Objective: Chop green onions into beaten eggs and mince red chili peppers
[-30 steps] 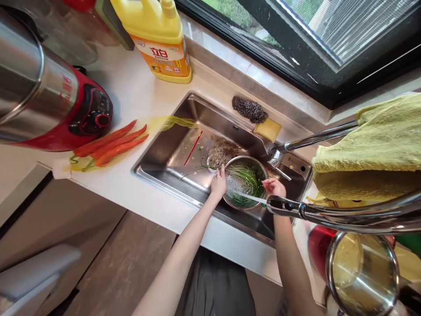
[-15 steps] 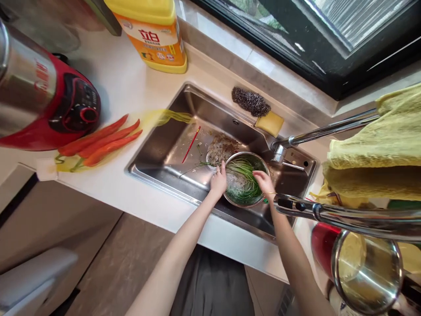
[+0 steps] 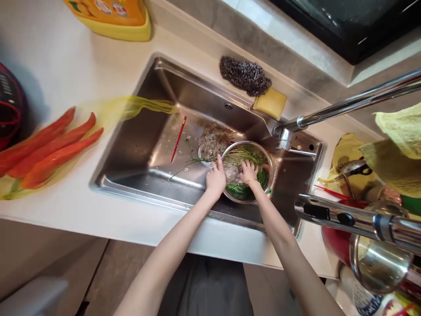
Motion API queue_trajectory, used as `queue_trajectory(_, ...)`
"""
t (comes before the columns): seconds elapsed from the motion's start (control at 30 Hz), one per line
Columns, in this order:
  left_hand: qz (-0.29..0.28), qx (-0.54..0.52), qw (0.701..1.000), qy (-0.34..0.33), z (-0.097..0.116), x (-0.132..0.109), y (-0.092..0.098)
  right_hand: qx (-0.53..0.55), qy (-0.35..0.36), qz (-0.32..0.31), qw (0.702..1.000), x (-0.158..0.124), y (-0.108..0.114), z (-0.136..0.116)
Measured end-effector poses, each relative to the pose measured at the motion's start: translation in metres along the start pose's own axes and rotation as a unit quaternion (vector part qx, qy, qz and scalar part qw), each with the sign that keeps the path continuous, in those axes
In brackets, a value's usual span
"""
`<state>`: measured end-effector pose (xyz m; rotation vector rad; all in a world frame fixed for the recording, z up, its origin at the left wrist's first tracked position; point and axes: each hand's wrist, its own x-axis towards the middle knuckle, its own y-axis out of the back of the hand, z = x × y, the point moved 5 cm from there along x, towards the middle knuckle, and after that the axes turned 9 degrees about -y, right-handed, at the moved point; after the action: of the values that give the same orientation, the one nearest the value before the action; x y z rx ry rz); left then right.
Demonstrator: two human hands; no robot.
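Sink (image 3: 144,145) holds the steel bowl (image 3: 270,159) at its right end. Left hand (image 3: 216,179) stays clamped on the bowl's left rim; right hand (image 3: 249,172), a second ago at the right rim, now lies inside, fingers spread over the wet greens (image 3: 240,191); the water stream is gone.

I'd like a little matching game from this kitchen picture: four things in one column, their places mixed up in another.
Things: 1 carrots; 2 steel scourer; 3 red chopstick; 4 right hand.
Places: A on the floor of the sink; B inside the metal bowl; C on the counter left of the sink; D on the sink's back ledge.
Pairs: 1-C, 2-D, 3-A, 4-B.
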<state>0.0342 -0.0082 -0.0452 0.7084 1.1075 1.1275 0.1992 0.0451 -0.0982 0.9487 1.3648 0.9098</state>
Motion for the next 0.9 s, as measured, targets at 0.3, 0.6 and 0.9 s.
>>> queue_trajectory(0.3, -0.034, 0.025, 0.999, -0.013, -0.001, 0.002, 0.003, 0.221, 0.017, 0.027, 0.975, 0.031, 0.032, 0.033)
queue_trajectory(0.6, -0.058, 0.015, 0.998, -0.028, -0.002, 0.003, 0.004, 0.313, -0.035, 0.075, 0.946, 0.023, 0.073, 0.082)
queue_trajectory(0.9, -0.063, 0.001, 0.998, -0.010, -0.001, 0.002, 0.004, 0.157, -0.029, 0.017, 0.987, 0.007, 0.015, 0.031)
